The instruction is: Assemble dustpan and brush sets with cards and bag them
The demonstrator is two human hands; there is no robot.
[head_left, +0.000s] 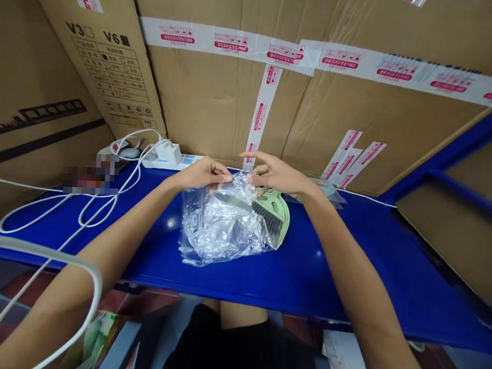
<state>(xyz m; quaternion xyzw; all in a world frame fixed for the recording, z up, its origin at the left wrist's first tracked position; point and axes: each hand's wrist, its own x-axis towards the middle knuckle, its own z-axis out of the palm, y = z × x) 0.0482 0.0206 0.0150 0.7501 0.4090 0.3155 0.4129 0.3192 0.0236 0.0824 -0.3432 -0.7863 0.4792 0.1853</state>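
Note:
A crumpled clear plastic bag point(228, 227) lies on the blue table point(299, 283) in front of me. My left hand point(206, 173) pinches the bag's far edge between thumb and fingers. Just to the right, my right hand point(276, 175) is held with its fingers apart, the index finger stretched out, close over the same edge; whether its fingertips touch the plastic is hard to make out. Partly covered by the bag is a light green dustpan point(284, 213) with a dark-bristled brush point(269, 220).
White cables point(108, 196) loop across the table's left side from a power strip point(186, 161) with a white plug point(168, 151). Large taped cardboard boxes point(217, 92) stand behind. More clear plastic point(330, 193) lies beyond my right wrist. A blue metal frame point(444, 154) rises at right.

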